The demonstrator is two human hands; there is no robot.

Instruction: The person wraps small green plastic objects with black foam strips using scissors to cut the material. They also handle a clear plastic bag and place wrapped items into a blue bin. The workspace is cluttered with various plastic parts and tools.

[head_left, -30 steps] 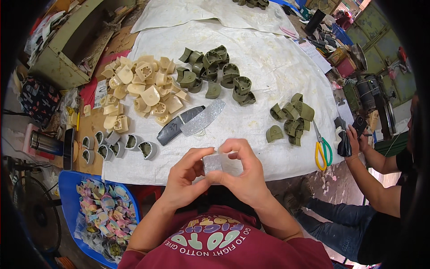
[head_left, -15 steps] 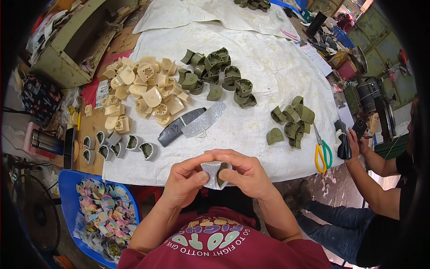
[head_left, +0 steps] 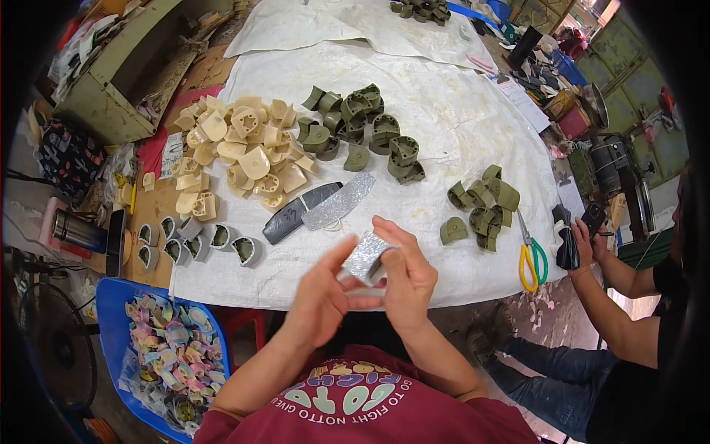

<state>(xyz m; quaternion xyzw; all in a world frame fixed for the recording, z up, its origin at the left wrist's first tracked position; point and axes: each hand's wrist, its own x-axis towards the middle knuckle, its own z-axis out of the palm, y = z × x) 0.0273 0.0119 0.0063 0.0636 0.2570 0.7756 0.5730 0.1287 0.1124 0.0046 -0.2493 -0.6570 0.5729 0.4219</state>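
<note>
My right hand (head_left: 410, 285) grips a shoe heel (head_left: 365, 259) wrapped in silver glitter covering, above the near edge of the table. Beside it, my left hand (head_left: 319, 300) is open, its fingers spread and slightly blurred; whether a fingertip touches the heel I cannot tell. Just beyond my hands lie a dark wrapped bundle (head_left: 285, 222) and a silver glitter sheet (head_left: 342, 203). Several silver-covered heels (head_left: 246, 251) stand to the left, dark green inside. Bare beige heels (head_left: 255, 163) are heaped farther back, with olive green heels (head_left: 357, 157) next to them.
More olive heels (head_left: 484, 196) and scissors (head_left: 529, 259) with yellow and green handles lie right. A blue tub (head_left: 111, 333) of colourful scraps stands lower left. A metal flask (head_left: 78, 235) is at the left. At the right edge another person's hands hold a phone (head_left: 594, 214).
Both hands held the heel before. My left hand has let go and opened, while my right hand has moved right and slightly away from me, tilting the heel.
</note>
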